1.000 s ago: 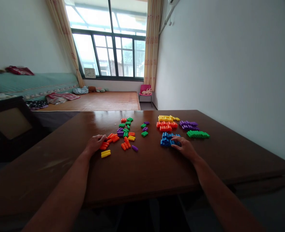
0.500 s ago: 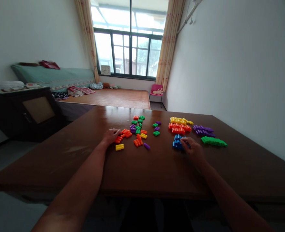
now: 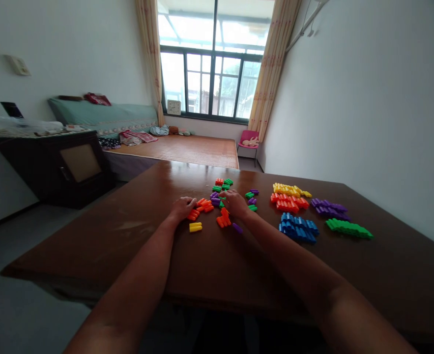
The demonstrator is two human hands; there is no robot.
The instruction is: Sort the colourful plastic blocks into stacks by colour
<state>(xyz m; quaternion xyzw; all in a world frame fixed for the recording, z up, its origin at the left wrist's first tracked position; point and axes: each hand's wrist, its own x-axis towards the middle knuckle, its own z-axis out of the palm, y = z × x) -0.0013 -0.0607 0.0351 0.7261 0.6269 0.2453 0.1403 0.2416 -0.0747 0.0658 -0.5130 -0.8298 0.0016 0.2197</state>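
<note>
Small ribbed plastic blocks in bright colours lie on a brown table (image 3: pixel 158 191). My left hand (image 3: pixel 183 208) rests low on the tabletop, its loosely bent fingers touching orange blocks (image 3: pixel 204 205). Over the middle cluster, my right hand (image 3: pixel 235 202) has its fingers stretched out and its fingertips at a green block (image 3: pixel 222 202), partly covered by them. Purple blocks (image 3: pixel 215 200) lie just left of those fingertips. Nearer me are a yellow block (image 3: pixel 195 227), an orange block group (image 3: pixel 223 218) and a purple block (image 3: pixel 237 228) beside my right forearm.
At the right, sorted by colour, are yellow rows (image 3: pixel 288 190), orange rows (image 3: pixel 288 202), blue rows (image 3: pixel 298 228), purple rows (image 3: pixel 329 208) and a green row (image 3: pixel 348 228). Green blocks (image 3: pixel 217 188) lie farther back. A bed (image 3: pixel 198 150) stands beyond the table.
My right hand has left the blue blocks and moved left to the middle cluster. My left hand stays by the orange blocks. The view has turned slightly left.
</note>
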